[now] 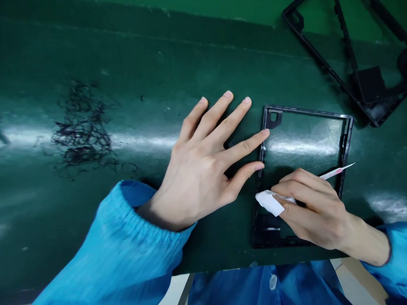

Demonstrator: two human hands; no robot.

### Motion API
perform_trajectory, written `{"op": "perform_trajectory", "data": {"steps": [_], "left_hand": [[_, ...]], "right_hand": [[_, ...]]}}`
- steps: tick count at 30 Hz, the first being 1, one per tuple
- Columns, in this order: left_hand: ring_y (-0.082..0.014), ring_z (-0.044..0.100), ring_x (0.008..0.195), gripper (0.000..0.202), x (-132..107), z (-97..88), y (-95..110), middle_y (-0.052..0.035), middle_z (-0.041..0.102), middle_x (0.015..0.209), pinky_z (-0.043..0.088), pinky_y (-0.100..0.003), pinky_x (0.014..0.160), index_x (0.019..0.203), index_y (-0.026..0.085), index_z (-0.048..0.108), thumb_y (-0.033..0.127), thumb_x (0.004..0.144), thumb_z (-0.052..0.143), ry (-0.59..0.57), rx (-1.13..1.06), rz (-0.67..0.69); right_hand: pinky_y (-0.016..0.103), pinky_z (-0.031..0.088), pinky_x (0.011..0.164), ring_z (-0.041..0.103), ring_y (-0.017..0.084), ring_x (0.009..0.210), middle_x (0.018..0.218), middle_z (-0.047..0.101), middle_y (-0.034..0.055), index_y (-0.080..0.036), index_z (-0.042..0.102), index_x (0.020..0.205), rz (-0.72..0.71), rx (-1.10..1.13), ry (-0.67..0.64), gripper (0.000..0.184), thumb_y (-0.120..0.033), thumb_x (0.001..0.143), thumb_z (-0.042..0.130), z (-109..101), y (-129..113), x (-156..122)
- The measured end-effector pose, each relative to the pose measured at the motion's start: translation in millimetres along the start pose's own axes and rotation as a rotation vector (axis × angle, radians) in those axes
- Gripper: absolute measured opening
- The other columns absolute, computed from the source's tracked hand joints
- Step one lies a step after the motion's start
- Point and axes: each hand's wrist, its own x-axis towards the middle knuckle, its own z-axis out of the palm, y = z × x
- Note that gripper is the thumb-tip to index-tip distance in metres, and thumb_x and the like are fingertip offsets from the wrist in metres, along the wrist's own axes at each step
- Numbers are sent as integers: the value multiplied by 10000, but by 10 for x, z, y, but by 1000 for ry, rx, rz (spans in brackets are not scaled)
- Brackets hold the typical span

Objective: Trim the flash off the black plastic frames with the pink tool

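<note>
A black rectangular plastic frame (309,109) lies flat on the green table in front of me. My left hand (207,161) is spread open, palm down, with its index fingertip and thumb touching the frame's left side. Over the frame's lower part, my right hand (312,206) is closed on a folded white cloth or tissue (269,202), which meets the left bar. The same hand also holds a slim metal tool (337,171) with a sharp tip, which looks like tweezers; its tip points right past the frame's right bar. My right fingers hide part of the cloth and tool.
A tangled heap of thin black shavings (84,130) lies on the table at the left. More black frames (345,54) overlap one another at the upper right. The table's front edge (227,268) runs close to my body.
</note>
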Motion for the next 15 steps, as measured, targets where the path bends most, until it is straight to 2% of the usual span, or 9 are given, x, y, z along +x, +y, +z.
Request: {"op": "perform_trajectory", "data": {"steps": [4,8,12,15], "left_hand": [[-406,370,1683,431,5,2,-4,2,479,1774,261,-684,1401,1519,393,680,465,1095,648,5,14,5],[-415,362,1685,440,8,8,-9,13,480,1773,250,-700,1397,1523,406,677,450,1084,667,13,-7,4],[-403,376,1681,424,3,29,-19,26,494,1763,249,-664,1411,1495,399,706,433,1073,689,36,-17,5],[-388,397,1673,420,-7,57,-31,-16,502,1757,274,-658,1406,1487,350,717,454,1082,682,75,14,33]], "right_hand": [[418,529,681,609,236,855,948,749,125,-137,679,1002,-70,-63,-7,194,-17,1107,568,15,9,-17],[422,554,694,640,252,874,942,764,143,-107,717,999,-133,-122,-2,182,1,1084,598,-9,13,6],[423,576,729,653,265,882,926,783,147,-93,772,937,-232,-272,-104,329,-15,1116,507,-76,-14,74],[411,555,749,637,244,853,928,789,114,-110,791,912,-277,-356,-156,411,-20,1129,454,-118,-25,121]]}}
